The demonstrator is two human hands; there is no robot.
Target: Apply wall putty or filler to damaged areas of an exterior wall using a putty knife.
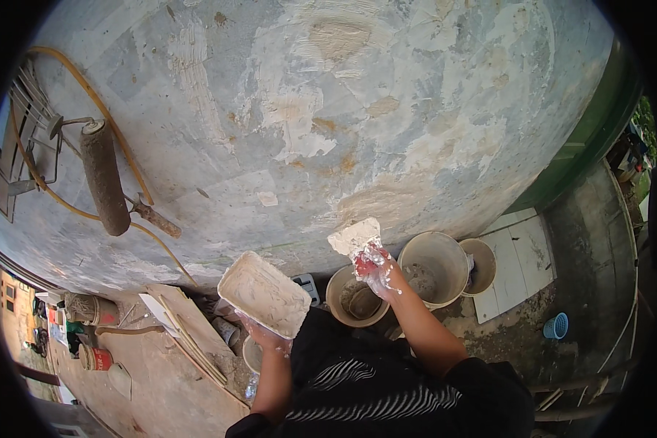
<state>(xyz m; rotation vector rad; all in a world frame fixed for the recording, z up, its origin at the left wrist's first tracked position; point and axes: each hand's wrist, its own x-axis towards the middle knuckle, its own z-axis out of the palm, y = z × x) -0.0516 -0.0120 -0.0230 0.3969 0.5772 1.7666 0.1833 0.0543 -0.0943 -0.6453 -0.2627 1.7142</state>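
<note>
My left hand (pixel 269 338) grips a shallow rectangular tub (pixel 264 290) from below, its inside smeared with pale putty. In my right hand (pixel 376 274), fingers closed and spattered white, is a putty knife (pixel 355 236) whose broad blade is thickly coated with putty. The blade is held in front of the lower part of the wall (pixel 292 124); whether it touches cannot be made out. That wall is grey-blue, with rough patches of beige and white filler.
Several buckets stand along the wall's foot, among them a large one (pixel 435 269) and a smaller one (pixel 357 296). A paint roller (pixel 104 175) hangs at left beside a yellow hose (pixel 87 80). Boards (pixel 193 339) lie lower left; a blue basket (pixel 555 326) sits at right.
</note>
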